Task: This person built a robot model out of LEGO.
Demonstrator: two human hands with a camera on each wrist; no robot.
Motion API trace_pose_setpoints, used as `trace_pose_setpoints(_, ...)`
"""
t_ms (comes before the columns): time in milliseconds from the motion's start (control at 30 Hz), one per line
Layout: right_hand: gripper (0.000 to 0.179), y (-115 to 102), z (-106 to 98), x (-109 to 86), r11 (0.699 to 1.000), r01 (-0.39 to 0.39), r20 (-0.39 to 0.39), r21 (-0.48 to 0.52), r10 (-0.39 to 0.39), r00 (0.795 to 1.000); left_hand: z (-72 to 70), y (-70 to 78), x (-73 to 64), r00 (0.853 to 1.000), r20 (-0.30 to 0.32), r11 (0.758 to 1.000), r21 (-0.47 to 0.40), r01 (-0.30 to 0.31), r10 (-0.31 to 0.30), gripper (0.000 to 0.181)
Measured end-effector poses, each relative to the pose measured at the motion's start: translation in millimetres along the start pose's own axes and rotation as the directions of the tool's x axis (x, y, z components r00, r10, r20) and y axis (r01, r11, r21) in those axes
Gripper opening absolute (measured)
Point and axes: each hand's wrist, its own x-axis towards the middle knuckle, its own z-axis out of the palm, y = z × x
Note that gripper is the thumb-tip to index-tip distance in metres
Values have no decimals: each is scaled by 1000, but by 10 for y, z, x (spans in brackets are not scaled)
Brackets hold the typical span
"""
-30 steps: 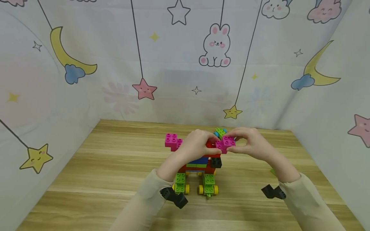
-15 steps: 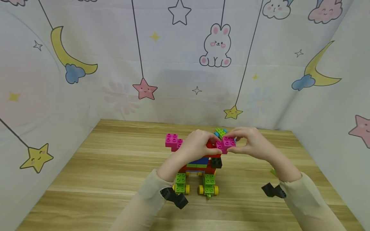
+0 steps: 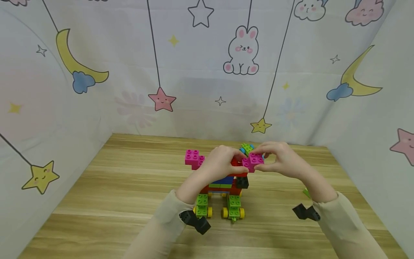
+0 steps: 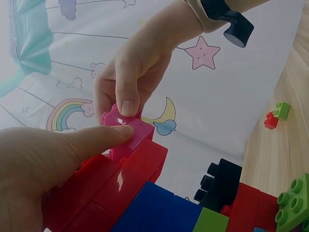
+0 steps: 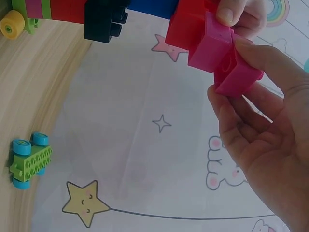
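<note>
Two joined pink building bricks [image 3: 256, 159] stick out at the right end of a brick model with red bricks [image 4: 130, 181], blue bricks [image 4: 161, 208] and a black brick [image 3: 242, 182]. My left hand [image 3: 219, 163] pinches the inner pink brick [image 5: 210, 43] beside the red ones, its thumb flat along the side. With thumb and fingers, my right hand [image 3: 284, 162] holds the outer pink brick [image 5: 239, 75]. Other pink bricks [image 3: 192, 157] show at the model's left end. Green wheeled bases [image 3: 234, 207] carry the model; my left hand and forearm cover part of it.
Behind the model stands a green wheeled brick with blue wheels [image 5: 31, 159]. A green brick [image 4: 282, 110] joined to a red brick [image 4: 271, 121] lies on the wooden table [image 3: 129, 201]. A printed cloth [image 3: 200, 108] hangs behind and at both sides.
</note>
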Motion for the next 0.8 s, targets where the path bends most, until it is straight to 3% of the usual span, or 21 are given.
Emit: trace_pose_setpoints(800, 31, 18, 29, 0, 998, -23, -9, 58, 24, 1000, 4, -9, 4, 1000, -5, 1000, 4, 1, -1, 40)
